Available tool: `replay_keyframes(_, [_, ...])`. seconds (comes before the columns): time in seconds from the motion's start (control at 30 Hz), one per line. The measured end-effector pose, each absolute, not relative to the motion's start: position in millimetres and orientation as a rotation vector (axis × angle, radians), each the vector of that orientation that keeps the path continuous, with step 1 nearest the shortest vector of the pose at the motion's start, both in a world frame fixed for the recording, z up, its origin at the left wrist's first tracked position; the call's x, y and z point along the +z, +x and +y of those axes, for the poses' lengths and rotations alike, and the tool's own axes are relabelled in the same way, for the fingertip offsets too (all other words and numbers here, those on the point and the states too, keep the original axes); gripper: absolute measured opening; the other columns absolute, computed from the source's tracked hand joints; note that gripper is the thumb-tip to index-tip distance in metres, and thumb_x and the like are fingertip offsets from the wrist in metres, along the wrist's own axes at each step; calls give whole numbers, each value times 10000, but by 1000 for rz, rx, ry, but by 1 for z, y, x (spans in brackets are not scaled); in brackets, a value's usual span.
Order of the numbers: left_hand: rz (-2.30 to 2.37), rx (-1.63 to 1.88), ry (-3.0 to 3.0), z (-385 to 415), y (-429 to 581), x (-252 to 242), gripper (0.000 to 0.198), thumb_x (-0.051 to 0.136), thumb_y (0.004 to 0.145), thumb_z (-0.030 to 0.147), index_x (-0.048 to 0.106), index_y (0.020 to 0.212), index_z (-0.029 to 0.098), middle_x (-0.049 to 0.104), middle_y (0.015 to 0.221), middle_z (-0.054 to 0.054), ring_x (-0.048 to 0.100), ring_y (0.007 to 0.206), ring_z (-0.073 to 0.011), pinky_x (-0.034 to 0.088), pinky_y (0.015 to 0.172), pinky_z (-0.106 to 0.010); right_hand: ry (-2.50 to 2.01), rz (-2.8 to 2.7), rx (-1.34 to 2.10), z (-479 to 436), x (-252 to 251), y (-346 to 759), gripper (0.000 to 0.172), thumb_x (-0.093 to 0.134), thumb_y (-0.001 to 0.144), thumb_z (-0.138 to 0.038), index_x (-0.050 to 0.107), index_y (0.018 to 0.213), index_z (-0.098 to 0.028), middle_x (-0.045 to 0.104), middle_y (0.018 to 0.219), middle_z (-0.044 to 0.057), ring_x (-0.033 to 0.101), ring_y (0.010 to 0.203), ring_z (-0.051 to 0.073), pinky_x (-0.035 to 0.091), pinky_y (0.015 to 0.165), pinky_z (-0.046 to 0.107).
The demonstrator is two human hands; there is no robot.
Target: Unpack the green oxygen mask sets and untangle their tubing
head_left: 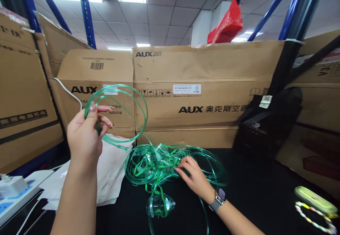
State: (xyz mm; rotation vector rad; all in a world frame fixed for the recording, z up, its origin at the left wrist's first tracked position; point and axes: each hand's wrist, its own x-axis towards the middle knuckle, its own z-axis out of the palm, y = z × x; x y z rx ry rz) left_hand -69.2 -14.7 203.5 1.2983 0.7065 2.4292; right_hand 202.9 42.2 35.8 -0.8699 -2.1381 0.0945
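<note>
My left hand (pixel 85 133) is raised above the table, fingers pinched on a loop of green tubing (pixel 124 97) that arcs up and right in front of the cardboard boxes. That loop trails down into a tangled pile of green tubing (pixel 159 164) on the black table top. My right hand (pixel 193 176), a watch on its wrist, rests on the right side of the pile with fingers curled into the coils. A clear mask with a green strap (pixel 159 204) lies just in front of the pile.
AUX cardboard boxes (pixel 202 86) wall off the back. White bags (pixel 111 171) lie at left, a power strip (pixel 16 192) at far left. A black bag (pixel 265 121) stands at right, a yellow-green case (pixel 315 199) near the right edge. A red bag (pixel 227 24) hangs above.
</note>
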Motion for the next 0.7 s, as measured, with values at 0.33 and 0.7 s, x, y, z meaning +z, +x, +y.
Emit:
replay_keyframes(0.33, [501,2158,1353,-53,-56,215,191,569,793,244,641,652,137,622,742,-55,477,379,-65,195,239,-168,-958,-2020,220,38,52,151,369,567,809,-393,548,1126,-205,560,1076,89,490,1025,232,383,913,384])
replay_keyframes(0.7, [517,2168,1354,-48,-62,212,241,495,846,229,630,693,101,630,761,-70,496,426,-56,211,270,-127,-1138,-2027,421,75,59,129,114,577,778,-270,635,785,-173,641,822,48,565,844,203,407,780,320])
